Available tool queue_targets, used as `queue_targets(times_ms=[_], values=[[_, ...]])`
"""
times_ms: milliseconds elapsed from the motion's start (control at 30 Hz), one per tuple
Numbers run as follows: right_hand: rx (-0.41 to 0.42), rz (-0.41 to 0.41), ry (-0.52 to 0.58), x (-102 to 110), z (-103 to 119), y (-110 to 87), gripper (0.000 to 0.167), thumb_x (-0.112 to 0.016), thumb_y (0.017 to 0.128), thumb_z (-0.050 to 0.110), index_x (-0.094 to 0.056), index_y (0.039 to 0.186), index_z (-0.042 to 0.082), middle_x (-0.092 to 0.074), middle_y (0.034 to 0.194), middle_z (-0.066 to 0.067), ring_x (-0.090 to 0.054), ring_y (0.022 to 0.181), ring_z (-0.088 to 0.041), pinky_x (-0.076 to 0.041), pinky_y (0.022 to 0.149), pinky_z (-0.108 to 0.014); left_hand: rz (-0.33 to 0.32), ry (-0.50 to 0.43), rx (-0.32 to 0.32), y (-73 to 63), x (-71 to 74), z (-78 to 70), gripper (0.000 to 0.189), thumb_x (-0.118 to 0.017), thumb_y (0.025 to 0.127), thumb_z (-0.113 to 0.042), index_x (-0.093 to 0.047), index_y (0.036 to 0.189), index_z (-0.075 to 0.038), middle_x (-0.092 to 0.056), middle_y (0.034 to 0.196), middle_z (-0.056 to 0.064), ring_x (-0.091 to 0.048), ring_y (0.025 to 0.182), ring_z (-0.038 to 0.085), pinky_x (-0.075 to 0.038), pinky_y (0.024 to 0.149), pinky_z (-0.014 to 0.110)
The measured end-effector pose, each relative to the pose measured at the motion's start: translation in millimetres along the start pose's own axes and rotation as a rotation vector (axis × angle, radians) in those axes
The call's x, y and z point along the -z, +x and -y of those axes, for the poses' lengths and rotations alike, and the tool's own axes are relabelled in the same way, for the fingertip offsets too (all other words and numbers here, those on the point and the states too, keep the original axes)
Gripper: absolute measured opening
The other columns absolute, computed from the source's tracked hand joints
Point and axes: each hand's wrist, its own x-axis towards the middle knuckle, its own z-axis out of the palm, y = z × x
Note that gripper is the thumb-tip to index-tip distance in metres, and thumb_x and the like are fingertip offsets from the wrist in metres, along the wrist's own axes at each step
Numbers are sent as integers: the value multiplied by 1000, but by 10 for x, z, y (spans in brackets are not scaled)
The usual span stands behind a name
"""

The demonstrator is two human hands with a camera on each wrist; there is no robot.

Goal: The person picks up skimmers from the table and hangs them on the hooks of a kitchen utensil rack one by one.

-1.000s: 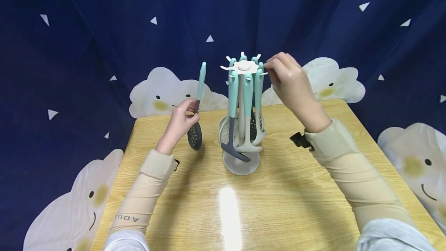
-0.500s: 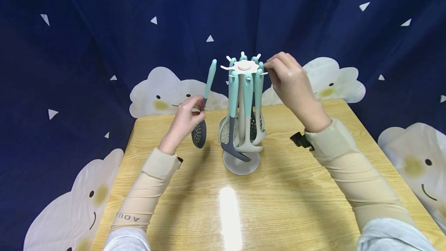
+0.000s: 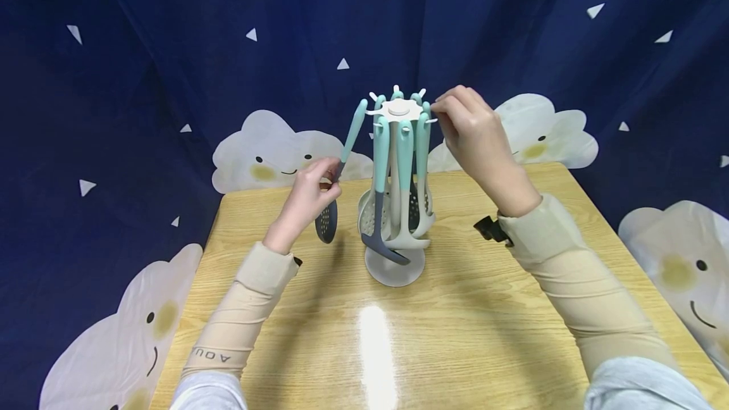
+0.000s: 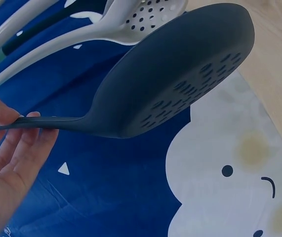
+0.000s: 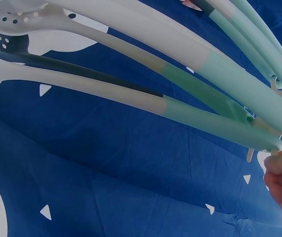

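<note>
My left hand (image 3: 307, 193) pinches the dark grey neck of a skimmer (image 4: 170, 74) between thumb and fingers, left of the utensil stand (image 3: 394, 269). The skimmer's mint handle (image 3: 354, 128) tilts up and right, its top end beside a white hook of the stand. Its perforated bowl hangs below the hand. My right hand (image 3: 475, 131) pinches the tip of a hook on the stand's right side; the right wrist view shows the fingertips (image 5: 275, 163) at the end of a mint handle (image 5: 220, 121). A dark ladle (image 3: 378, 220) and a light grey ladle (image 3: 405, 220) hang in front.
The stand is on a wooden table (image 3: 455, 334). Several other utensils, among them a pale skimmer (image 3: 369, 215), hang around its pole. Behind the table is a blue curtain (image 3: 199, 68) with white clouds and triangles.
My left hand has moved right with the skimmer, whose handle now leans further right and has come up to the stand's left hook. The right hand has stayed in place.
</note>
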Motion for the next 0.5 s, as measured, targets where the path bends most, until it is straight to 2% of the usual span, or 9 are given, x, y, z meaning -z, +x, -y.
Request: queue_targets(times_ms=[233, 500], values=[[-3, -4, 0, -1, -4, -6, 10, -52, 83, -14, -58, 88, -9, -58, 87, -18, -55, 81, -30, -50, 72, -35, 12, 5, -14, -4, -46, 19, 31, -52, 74, 13, -56, 103, 6, -59, 89, 16, -62, 81, 26, -54, 66, 25], [-3, 0, -10, -6, -5, -7, 10, -51, 84, -13, -58, 88, -8, -58, 87, -18, -55, 80, -29, -50, 72, -34, 40, -12, 13, -24, -105, -24, 32, -52, 75, 12, -55, 107, 6, -58, 91, 16, -61, 83, 26, -54, 67, 25]])
